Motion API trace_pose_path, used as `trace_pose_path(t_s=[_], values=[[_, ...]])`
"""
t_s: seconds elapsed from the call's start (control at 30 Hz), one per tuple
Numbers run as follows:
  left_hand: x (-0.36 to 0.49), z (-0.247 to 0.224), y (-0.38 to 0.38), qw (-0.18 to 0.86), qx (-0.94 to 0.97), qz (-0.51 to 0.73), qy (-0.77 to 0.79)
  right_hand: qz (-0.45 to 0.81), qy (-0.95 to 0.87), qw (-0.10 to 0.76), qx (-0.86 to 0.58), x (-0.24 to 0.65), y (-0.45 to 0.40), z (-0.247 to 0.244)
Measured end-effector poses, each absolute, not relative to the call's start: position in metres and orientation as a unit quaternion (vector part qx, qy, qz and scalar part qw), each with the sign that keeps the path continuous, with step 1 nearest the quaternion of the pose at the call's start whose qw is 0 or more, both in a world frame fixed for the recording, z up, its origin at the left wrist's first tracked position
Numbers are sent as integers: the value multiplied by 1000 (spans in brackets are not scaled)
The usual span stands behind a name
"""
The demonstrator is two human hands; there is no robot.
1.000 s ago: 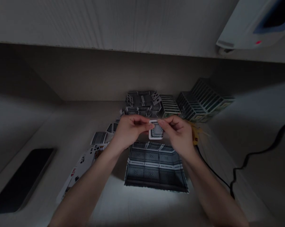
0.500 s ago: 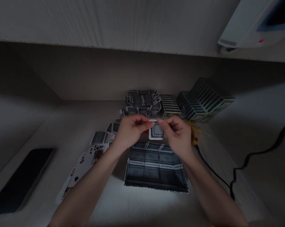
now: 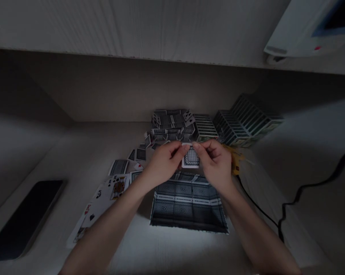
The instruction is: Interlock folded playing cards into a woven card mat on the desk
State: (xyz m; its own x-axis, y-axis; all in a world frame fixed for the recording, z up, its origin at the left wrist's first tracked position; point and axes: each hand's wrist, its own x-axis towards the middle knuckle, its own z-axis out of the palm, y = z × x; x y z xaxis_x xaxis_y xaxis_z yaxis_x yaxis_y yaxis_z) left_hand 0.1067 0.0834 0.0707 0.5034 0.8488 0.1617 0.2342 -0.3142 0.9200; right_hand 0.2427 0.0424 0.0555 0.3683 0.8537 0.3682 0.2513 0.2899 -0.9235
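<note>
Between both hands is a playing card [image 3: 191, 158], small as if folded, its patterned back towards me. My left hand [image 3: 169, 159] pinches its upper left edge, and my right hand [image 3: 211, 158] pinches its upper right. Just below lies an open box shape made of playing cards [image 3: 184, 198], backs showing in rows. Left of it, loose face-up playing cards [image 3: 103, 196] lie fanned, partly covered by my left forearm. Smaller folded cards [image 3: 140, 154] are scattered beyond my left wrist.
At the back stands a card-built structure [image 3: 172, 122], with ribbed card stacks [image 3: 245, 120] to its right. A yellow tool [image 3: 236, 162] with a black cord [image 3: 298, 191] lies right of my right hand. A dark phone [image 3: 26, 219] rests far left. A shelf [image 3: 132, 30] overhangs the back.
My left hand has shifted slightly right and its fingers have curled closer to the card. The card has moved a little to the right. My right hand stays nearly in place.
</note>
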Motion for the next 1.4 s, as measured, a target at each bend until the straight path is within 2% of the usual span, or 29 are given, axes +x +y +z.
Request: trace_pose_path(t_s=[0.13, 0.47, 0.57, 0.7, 1.0, 1.4], values=[[108, 67, 85, 409, 767, 339, 360, 229, -510, 620, -550, 243, 43, 54], [114, 63, 82, 377, 754, 410, 349, 193, -510, 627, -557, 239, 41, 52], [115, 63, 80, 339, 753, 442, 349, 261, -499, 625, -541, 240, 42, 55], [115, 61, 78, 314, 747, 466, 355, 397, -499, 578, -508, 240, 40, 60], [113, 60, 77, 432, 731, 435, 300, 319, -515, 593, -530, 237, 35, 63], [116, 62, 72, 468, 702, 439, 311, 287, -540, 582, -536, 238, 32, 63]])
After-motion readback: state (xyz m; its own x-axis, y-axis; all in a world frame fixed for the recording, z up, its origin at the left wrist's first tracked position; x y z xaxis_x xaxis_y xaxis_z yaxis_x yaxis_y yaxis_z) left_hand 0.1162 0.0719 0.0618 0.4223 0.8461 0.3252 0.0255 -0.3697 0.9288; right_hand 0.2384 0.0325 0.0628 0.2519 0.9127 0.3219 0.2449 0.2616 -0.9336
